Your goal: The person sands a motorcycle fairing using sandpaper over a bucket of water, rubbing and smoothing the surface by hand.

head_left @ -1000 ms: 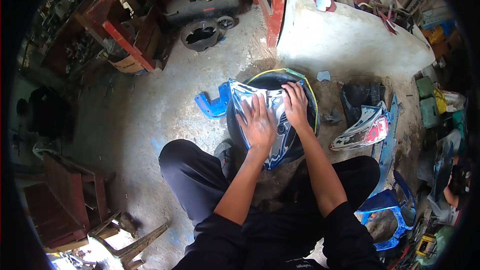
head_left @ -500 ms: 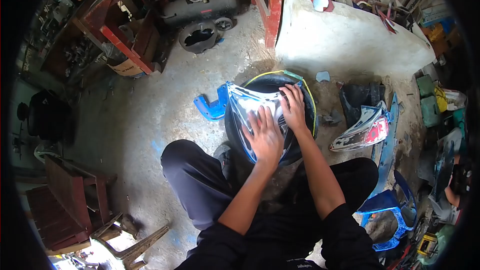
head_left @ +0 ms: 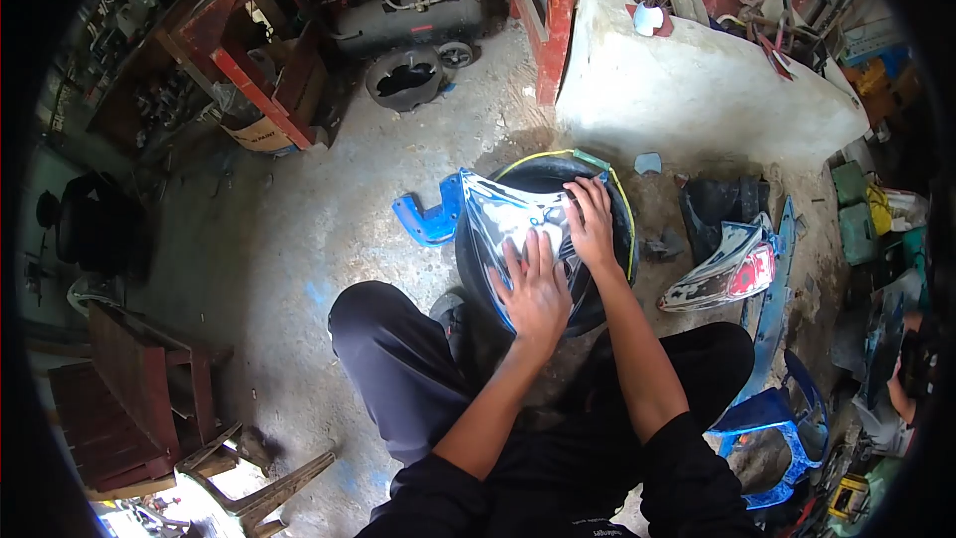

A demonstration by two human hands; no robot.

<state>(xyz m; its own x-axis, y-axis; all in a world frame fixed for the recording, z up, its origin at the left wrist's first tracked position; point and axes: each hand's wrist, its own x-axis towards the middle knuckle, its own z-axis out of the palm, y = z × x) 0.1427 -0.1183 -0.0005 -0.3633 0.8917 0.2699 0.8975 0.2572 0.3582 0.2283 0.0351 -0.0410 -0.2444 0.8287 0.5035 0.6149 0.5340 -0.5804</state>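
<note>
A glossy, wet-looking panel [head_left: 503, 214] with white, grey and blue patches lies over a round black tub [head_left: 622, 229] with a yellow line round its rim. My left hand [head_left: 536, 289] rests flat on the panel's lower middle, fingers spread. At the panel's upper right edge is my right hand [head_left: 592, 224], its fingers bent over the surface; whether it grips the edge is hard to see. A blue curved plastic piece [head_left: 428, 222] touches the tub's left side.
To the right lie a sanded panel with a red patch [head_left: 732, 269] and blue frame parts [head_left: 772, 418]. A white slab [head_left: 687, 90], a black basin [head_left: 405, 80], a wooden bench [head_left: 124, 389] and a chair leg [head_left: 289, 483] surround the floor. Another person's arm [head_left: 901, 394] shows at far right.
My left hand has slid slightly down and right over the panel. The whole view has shifted a little, with the tub now slightly lower and further right.
</note>
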